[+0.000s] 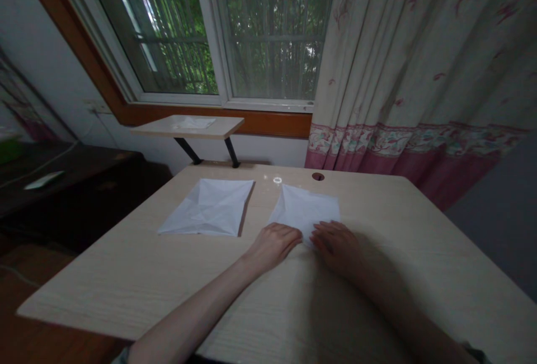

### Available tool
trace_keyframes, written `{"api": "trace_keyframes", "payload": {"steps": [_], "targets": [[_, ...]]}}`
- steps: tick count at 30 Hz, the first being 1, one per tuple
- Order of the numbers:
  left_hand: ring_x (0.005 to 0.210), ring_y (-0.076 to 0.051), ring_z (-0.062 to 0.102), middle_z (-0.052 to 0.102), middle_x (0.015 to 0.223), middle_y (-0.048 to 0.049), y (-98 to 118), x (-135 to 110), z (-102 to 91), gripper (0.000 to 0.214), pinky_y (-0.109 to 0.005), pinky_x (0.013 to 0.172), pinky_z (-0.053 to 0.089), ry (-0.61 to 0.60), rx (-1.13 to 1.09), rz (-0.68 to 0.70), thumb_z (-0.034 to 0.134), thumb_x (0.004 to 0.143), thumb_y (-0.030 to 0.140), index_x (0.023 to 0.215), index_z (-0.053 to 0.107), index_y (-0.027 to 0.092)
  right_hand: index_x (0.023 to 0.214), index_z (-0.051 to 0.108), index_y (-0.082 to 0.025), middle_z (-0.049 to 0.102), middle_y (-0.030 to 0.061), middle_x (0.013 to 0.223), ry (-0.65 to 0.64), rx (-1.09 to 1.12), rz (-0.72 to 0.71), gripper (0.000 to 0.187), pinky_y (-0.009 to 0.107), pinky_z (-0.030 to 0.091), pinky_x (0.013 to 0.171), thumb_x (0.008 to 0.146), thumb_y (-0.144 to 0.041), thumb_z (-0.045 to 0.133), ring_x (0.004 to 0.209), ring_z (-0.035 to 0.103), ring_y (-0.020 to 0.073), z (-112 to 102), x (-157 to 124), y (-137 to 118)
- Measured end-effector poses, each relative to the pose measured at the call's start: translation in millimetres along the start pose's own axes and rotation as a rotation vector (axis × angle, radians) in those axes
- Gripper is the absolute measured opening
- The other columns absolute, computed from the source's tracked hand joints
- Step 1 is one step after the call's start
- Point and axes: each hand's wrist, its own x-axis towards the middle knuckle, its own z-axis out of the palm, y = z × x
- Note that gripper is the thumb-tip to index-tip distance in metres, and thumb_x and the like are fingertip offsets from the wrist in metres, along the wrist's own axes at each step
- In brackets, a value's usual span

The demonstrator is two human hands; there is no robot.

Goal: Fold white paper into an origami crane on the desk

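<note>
A thin white sheet (310,207) with creases lies on the desk in front of me; I cannot tell whether it is paper or cloth. My left hand (279,241) rests on its near left edge, fingers curled together on the sheet. Close beside it, my right hand (333,241) grips the near right part with bent fingers. The hands cover most of the sheet's near edge. To the left, a second creased white sheet (210,207) lies spread out flat, apart from both hands.
The pale wooden desk (168,280) has a round hole (318,176) near its back edge. A raised shelf (159,126) on black legs holds another white sheet (195,122). Behind are a window (272,34) and a curtain (403,73). A dark low table (104,165) stands left.
</note>
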Motion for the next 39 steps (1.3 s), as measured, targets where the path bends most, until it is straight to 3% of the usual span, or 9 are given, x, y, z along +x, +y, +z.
{"api": "trace_keyframes", "payload": {"steps": [5,13,23,28,33,39], "targets": [[0.091,-0.022,0.073,0.077,0.100,-0.0065,-3,-1,4.2,0.025,-0.034,0.085,0.055,0.047,0.036,-0.061,0.047,0.107,0.030,0.105,0.069,0.020,0.117,0.077,-0.022,0.076,0.0092,0.121,-0.099,0.086,-0.015,0.031,0.046,0.052,0.105,0.100,-0.032,0.053,0.114,0.071,0.0257,-4,1,-2],[0.098,-0.024,0.072,0.077,0.103,-0.0070,-2,1,-1.0,0.021,-0.036,0.089,0.055,0.022,0.038,-0.224,0.049,0.105,0.024,0.109,0.069,0.020,0.124,0.074,-0.026,0.073,0.0083,0.128,-0.171,0.132,-0.099,0.034,0.050,0.051,0.107,0.096,-0.037,0.059,0.122,0.067,0.0277,-13,0,3],[0.100,-0.024,0.073,0.076,0.111,-0.0083,-8,-1,4.5,0.022,-0.035,0.087,0.056,0.100,0.024,-0.322,0.045,0.105,0.022,0.114,0.065,0.019,0.116,0.077,-0.027,0.080,0.0054,0.110,0.000,0.094,-0.064,0.033,0.050,0.053,0.104,0.091,-0.021,0.056,0.110,0.072,0.0267,-10,-3,-1],[0.093,-0.024,0.073,0.078,0.101,-0.0068,-9,1,2.5,0.023,-0.042,0.099,0.051,0.101,0.079,-0.293,0.043,0.106,0.023,0.107,0.066,0.019,0.117,0.074,-0.026,0.079,0.0066,0.110,0.069,0.070,0.042,0.031,0.049,0.059,0.094,0.094,-0.025,0.054,0.111,0.071,0.0301,-9,0,3],[0.093,-0.022,0.072,0.078,0.099,-0.0051,-6,3,-0.5,0.024,-0.045,0.106,0.044,0.093,0.057,-0.272,0.041,0.108,0.025,0.103,0.064,0.019,0.124,0.066,-0.023,0.076,0.0112,0.117,0.140,0.175,0.193,0.031,0.044,0.060,0.091,0.098,-0.034,0.053,0.104,0.073,0.0272,-1,1,7],[0.097,-0.021,0.071,0.077,0.103,-0.0029,-2,3,-4.2,0.022,-0.047,0.112,0.037,0.068,0.009,-0.222,0.047,0.107,0.037,0.104,0.061,0.021,0.135,0.055,-0.021,0.076,0.0119,0.110,0.189,0.239,0.340,0.044,0.040,0.060,0.079,0.099,-0.046,0.051,0.091,0.075,0.0273,0,8,5]]}}
